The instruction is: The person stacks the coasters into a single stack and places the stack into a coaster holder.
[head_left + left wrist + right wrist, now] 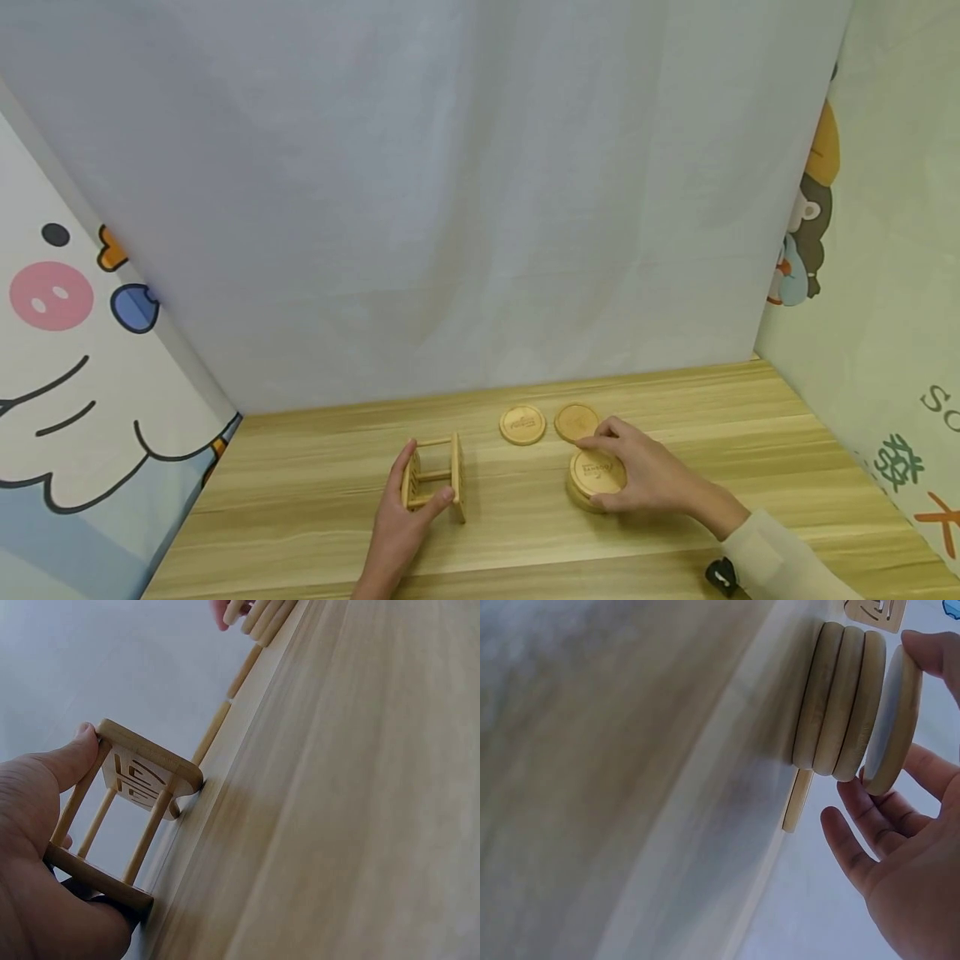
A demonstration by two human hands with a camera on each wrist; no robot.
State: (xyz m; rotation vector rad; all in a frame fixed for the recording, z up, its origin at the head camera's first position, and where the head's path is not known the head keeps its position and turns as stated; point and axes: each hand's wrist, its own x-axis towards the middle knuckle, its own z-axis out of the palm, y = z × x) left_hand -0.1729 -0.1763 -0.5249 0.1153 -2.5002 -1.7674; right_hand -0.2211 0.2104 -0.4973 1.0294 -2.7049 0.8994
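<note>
My left hand grips a small wooden coaster holder, with slotted end plates joined by round bars, at the table's middle left. In the left wrist view, the thumb lies at the top plate and no coaster shows between the bars. My right hand pinches a round wooden coaster by its edge. A gap shows between that coaster and the stack of coasters below it. Engraved marks show on its upper face in the head view. Two single coasters, one left and one right, lie flat behind the stack.
The wood-grain table ends at a pale grey curtain behind. Printed cartoon cloths hang at the left and right. A small black item shows beside the right sleeve.
</note>
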